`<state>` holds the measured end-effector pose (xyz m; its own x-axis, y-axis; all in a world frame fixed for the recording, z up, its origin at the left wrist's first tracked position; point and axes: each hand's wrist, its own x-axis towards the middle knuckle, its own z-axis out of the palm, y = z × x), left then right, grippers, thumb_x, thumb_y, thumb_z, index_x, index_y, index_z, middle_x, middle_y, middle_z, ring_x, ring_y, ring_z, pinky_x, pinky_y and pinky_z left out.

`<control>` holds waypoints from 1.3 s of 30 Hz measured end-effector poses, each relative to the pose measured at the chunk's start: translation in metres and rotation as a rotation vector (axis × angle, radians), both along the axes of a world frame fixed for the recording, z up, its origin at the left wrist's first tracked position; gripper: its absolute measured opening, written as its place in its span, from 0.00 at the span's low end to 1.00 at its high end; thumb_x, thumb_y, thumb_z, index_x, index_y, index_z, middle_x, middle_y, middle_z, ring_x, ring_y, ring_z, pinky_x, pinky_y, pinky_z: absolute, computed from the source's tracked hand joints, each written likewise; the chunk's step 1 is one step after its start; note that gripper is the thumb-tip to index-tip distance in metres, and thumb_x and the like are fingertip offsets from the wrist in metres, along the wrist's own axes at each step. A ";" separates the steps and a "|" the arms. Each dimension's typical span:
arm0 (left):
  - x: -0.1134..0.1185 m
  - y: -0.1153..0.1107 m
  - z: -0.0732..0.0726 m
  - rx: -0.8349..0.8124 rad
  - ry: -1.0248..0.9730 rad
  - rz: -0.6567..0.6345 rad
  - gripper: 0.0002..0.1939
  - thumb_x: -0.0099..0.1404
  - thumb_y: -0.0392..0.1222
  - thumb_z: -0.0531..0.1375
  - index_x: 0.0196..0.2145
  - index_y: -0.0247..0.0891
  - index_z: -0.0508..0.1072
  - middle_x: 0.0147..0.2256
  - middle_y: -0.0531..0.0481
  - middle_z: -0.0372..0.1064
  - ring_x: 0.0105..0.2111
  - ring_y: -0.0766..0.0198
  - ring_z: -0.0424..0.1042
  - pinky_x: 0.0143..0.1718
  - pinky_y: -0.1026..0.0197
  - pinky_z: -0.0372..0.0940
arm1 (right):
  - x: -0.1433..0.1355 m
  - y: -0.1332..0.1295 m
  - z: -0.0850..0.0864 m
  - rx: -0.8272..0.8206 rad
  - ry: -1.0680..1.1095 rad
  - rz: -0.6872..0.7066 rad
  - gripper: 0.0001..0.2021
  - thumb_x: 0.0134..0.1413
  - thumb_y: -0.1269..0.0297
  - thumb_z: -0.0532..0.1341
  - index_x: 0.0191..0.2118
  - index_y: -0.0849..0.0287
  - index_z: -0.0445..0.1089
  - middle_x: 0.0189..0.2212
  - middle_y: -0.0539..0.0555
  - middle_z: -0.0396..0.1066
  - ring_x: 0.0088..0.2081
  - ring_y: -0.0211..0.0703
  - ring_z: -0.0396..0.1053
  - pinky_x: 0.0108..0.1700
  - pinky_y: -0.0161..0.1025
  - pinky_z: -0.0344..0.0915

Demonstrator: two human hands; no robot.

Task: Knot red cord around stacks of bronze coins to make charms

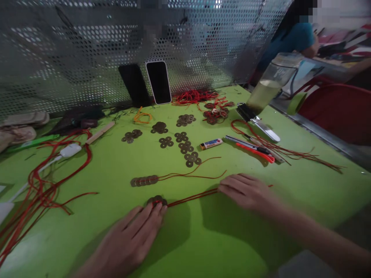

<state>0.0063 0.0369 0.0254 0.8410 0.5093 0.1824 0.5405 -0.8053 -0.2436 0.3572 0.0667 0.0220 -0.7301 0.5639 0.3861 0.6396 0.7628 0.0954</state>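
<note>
At lower centre, the left hand (130, 233) covers coins (158, 199), grip unclear; the right hand (246, 191) grips their taut cord (193, 198). Above, one row (144, 180) is strung; mid-frame clusters (166, 142) look uncorded.

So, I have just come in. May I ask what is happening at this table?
A person's left hand has its fingertips on some holed coins on the green tabletop, while the right hand holds the red cords from them out straight. Just beyond lies an overlapping coin row with loose red cord tails. Further back, more coin clusters lie untouched.
</note>
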 end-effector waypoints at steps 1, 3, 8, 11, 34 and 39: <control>-0.001 -0.001 -0.002 -0.001 -0.024 0.010 0.28 0.63 0.21 0.46 0.57 0.39 0.65 0.53 0.50 0.70 0.51 0.58 0.70 0.53 0.53 0.62 | 0.012 -0.002 -0.001 0.002 -0.015 -0.028 0.12 0.60 0.79 0.53 0.42 0.64 0.72 0.37 0.57 0.73 0.38 0.43 0.70 0.39 0.40 0.69; -0.004 0.000 -0.004 -0.004 -0.047 0.012 0.29 0.63 0.20 0.46 0.57 0.39 0.65 0.53 0.50 0.70 0.51 0.57 0.71 0.52 0.53 0.63 | 0.034 -0.006 -0.002 0.016 -0.055 -0.072 0.13 0.61 0.79 0.52 0.43 0.64 0.72 0.38 0.58 0.73 0.40 0.43 0.71 0.41 0.40 0.70; -0.019 0.008 -0.002 -0.053 -0.057 -0.022 0.33 0.63 0.20 0.45 0.61 0.44 0.61 0.55 0.52 0.68 0.52 0.59 0.70 0.54 0.55 0.63 | 0.075 -0.010 0.004 0.070 -0.112 -0.110 0.15 0.64 0.76 0.48 0.41 0.66 0.73 0.37 0.59 0.74 0.39 0.43 0.72 0.40 0.40 0.71; -0.028 0.010 0.000 -0.088 -0.089 0.007 0.34 0.64 0.21 0.45 0.63 0.46 0.56 0.55 0.53 0.69 0.53 0.60 0.68 0.57 0.55 0.60 | 0.086 -0.010 0.005 0.071 -0.133 -0.109 0.16 0.65 0.74 0.48 0.41 0.66 0.73 0.37 0.58 0.74 0.39 0.43 0.72 0.41 0.41 0.72; -0.040 0.015 0.011 -0.092 0.018 -0.028 0.27 0.65 0.26 0.48 0.60 0.42 0.63 0.56 0.52 0.67 0.55 0.58 0.66 0.57 0.56 0.54 | 0.079 0.004 0.013 -0.143 -0.172 -0.098 0.10 0.61 0.76 0.51 0.39 0.63 0.69 0.35 0.57 0.71 0.37 0.43 0.69 0.41 0.42 0.68; -0.036 0.010 0.011 -0.117 -0.001 0.031 0.25 0.68 0.27 0.47 0.59 0.43 0.64 0.56 0.52 0.67 0.55 0.57 0.66 0.55 0.54 0.57 | 0.063 0.000 0.016 -0.104 -0.055 -0.021 0.09 0.63 0.72 0.53 0.43 0.61 0.70 0.37 0.55 0.71 0.40 0.44 0.69 0.43 0.42 0.66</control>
<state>-0.0296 0.0471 0.0364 0.8244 0.5530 0.1211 0.5658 -0.8111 -0.1480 0.4198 0.0670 0.0378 -0.7364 0.6140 0.2840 0.6513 0.7570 0.0521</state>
